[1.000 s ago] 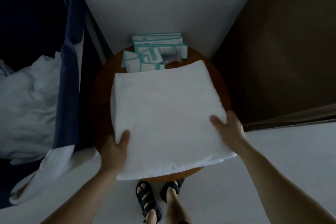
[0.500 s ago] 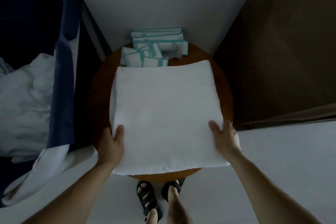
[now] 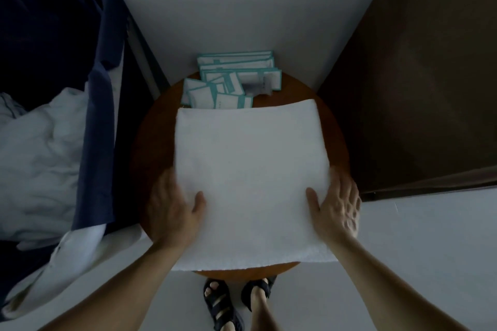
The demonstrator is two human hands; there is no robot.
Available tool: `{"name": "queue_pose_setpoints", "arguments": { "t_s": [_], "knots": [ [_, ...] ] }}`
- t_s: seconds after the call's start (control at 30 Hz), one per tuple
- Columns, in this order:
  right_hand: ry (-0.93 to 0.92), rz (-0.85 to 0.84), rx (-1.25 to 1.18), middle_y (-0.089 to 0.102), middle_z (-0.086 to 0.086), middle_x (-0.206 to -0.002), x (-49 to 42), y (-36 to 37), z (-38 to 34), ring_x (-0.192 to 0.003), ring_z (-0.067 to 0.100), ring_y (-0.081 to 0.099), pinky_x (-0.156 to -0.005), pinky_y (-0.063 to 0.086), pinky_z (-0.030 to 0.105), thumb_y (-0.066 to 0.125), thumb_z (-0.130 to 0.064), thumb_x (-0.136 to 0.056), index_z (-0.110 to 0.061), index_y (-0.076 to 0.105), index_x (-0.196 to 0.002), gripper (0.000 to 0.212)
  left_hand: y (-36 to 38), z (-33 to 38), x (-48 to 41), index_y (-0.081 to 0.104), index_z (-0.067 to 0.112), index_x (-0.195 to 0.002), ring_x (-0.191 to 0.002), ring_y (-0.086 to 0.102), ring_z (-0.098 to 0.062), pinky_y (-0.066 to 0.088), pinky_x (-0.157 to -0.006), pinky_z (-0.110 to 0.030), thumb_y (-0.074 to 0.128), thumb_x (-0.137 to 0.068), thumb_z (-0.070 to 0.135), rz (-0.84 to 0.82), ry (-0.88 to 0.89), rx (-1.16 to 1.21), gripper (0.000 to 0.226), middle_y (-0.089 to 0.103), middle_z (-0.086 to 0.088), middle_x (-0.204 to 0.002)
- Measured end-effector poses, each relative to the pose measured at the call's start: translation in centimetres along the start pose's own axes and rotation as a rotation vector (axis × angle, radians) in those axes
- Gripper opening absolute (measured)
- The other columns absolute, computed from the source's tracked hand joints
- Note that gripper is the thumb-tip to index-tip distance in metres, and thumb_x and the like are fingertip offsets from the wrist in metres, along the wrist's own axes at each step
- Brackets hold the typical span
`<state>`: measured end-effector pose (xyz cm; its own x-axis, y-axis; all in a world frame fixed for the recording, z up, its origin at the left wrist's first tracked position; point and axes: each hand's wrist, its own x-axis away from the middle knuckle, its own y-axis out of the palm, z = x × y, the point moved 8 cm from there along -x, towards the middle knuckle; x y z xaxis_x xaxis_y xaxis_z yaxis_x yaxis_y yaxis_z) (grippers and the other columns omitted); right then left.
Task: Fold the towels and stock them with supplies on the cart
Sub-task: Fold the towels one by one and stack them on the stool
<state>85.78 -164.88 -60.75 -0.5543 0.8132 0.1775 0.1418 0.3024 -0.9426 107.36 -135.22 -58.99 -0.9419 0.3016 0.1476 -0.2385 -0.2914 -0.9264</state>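
A folded white towel (image 3: 250, 169) lies flat on a round brown table (image 3: 153, 137), its near edge hanging past the table's rim. My left hand (image 3: 172, 212) grips the towel's near left edge, thumb on top and fingers under it. My right hand (image 3: 336, 209) grips the near right edge the same way. Behind the towel, several white packets with teal borders (image 3: 231, 80) are piled at the table's far side against the wall.
A dark blue cart bag (image 3: 99, 126) with crumpled white linen (image 3: 40, 158) inside stands at the left. A dark brown panel (image 3: 419, 88) rises at the right. My sandalled feet (image 3: 236, 301) stand on the pale floor below the table.
Both hands have slid forward along the towel's sides, and the towel has shifted slightly toward the packets.
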Motion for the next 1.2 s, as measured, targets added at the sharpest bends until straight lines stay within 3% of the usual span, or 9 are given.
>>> {"name": "queue_pose_setpoints", "arguments": {
  "t_s": [0.1,0.2,0.43,0.6,0.7,0.8,0.9,1.0,1.2],
  "knots": [
    [-0.349,-0.013,0.155,-0.012,-0.004,-0.167,-0.4,0.6,-5.7,-0.153,0.022,-0.014,-0.122,-0.001,0.045,0.018,-0.071,-0.096,-0.037,-0.011,-0.157,0.075,2.2,5.0,-0.4,-0.005,0.021,-0.158,-0.152,-0.011,-0.028,0.002,-0.122,-0.046,0.02,-0.095,0.06,-0.147,0.387,-0.237,0.078,-0.011,-0.009,-0.166],
    [-0.499,-0.157,0.243,-0.028,-0.002,-0.163,-0.5,4.3,-8.1,-0.149,0.024,-0.029,-0.122,-0.01,0.051,0.007,-0.072,-0.095,-0.04,-0.018,-0.154,0.072,5.8,5.0,-1.0,-0.023,0.027,-0.153,-0.146,-0.032,-0.021,-0.016,-0.12,-0.042,-0.003,-0.09,0.066,-0.283,0.435,-0.32,0.077,-0.029,-0.004,-0.161],
    [-0.531,-0.112,0.301,-0.014,0.001,-0.167,-0.9,6.3,-7.7,-0.153,0.028,-0.016,-0.12,-0.011,0.048,0.018,-0.068,-0.099,-0.034,-0.002,-0.159,0.073,7.2,4.2,-1.2,-0.011,0.028,-0.156,-0.15,-0.023,-0.022,-0.007,-0.123,-0.046,0.005,-0.092,0.066,-0.274,0.436,-0.301,0.077,-0.021,-0.003,-0.164],
    [-0.493,-0.234,0.29,-0.035,-0.003,-0.16,-1.0,4.8,-9.5,-0.148,0.025,-0.031,-0.119,-0.018,0.052,0.007,-0.072,-0.093,-0.035,-0.009,-0.158,0.076,3.2,5.2,-2.2,-0.002,0.025,-0.159,-0.15,-0.023,-0.024,-0.009,-0.122,-0.049,0.003,-0.09,0.065,-0.307,0.407,-0.324,0.08,-0.015,-0.004,-0.166],
    [-0.595,-0.136,0.224,0.004,0.006,-0.167,-1.1,0.6,-15.1,-0.154,0.034,0.004,-0.119,0.01,0.063,0.011,-0.07,-0.096,-0.028,0.019,-0.159,0.075,-3.6,7.7,-4.5,0.014,0.021,-0.159,-0.153,-0.006,-0.027,0.007,-0.122,-0.054,0.02,-0.095,0.058,-0.138,0.446,-0.3,0.073,0.005,-0.007,-0.167],
    [-0.688,-0.081,0.141,0.02,0.011,-0.164,-1.6,-3.3,-22.7,-0.151,0.036,0.018,-0.114,0.025,0.067,0.013,-0.069,-0.097,-0.024,0.03,-0.156,0.076,-10.8,8.7,-7.4,0.007,0.025,-0.158,-0.153,-0.007,-0.025,0.0,-0.122,-0.049,0.019,-0.097,0.059,-0.001,0.413,-0.259,0.071,0.005,-0.002,-0.167],
    [-0.814,-0.005,-0.011,0.01,0.009,-0.167,-0.6,-7.2,-31.9,-0.154,0.032,0.004,-0.118,0.017,0.063,0.026,-0.066,-0.097,-0.027,0.019,-0.158,0.073,-18.3,5.1,-9.9,0.01,0.026,-0.157,-0.153,0.0,-0.023,-0.003,-0.12,-0.044,0.021,-0.096,0.059,0.127,0.315,-0.204,0.07,0.011,-0.002,-0.166],
    [-0.944,0.014,-0.133,0.011,0.009,-0.167,1.6,-9.3,-40.7,-0.154,0.03,0.002,-0.12,0.013,0.061,0.029,-0.064,-0.097,-0.027,0.017,-0.159,0.073,-23.0,-2.6,-12.1,0.005,0.025,-0.158,-0.153,-0.004,-0.022,-0.006,-0.121,-0.043,0.016,-0.093,0.061,0.132,0.177,-0.23,0.076,0.004,-0.002,-0.167],
    [-1.099,-0.183,-0.042,-0.002,0.003,-0.168,5.8,-3.5,-54.5,-0.154,0.027,-0.012,-0.119,0.016,0.057,0.025,-0.071,-0.091,-0.027,0.011,-0.16,0.082,-26.2,-21.3,-17.1,0.006,0.02,-0.159,-0.153,-0.004,-0.024,0.005,-0.123,-0.047,0.027,-0.098,0.056,0.059,-0.031,-0.271,0.074,0.002,-0.003,-0.167]
  ]
}}
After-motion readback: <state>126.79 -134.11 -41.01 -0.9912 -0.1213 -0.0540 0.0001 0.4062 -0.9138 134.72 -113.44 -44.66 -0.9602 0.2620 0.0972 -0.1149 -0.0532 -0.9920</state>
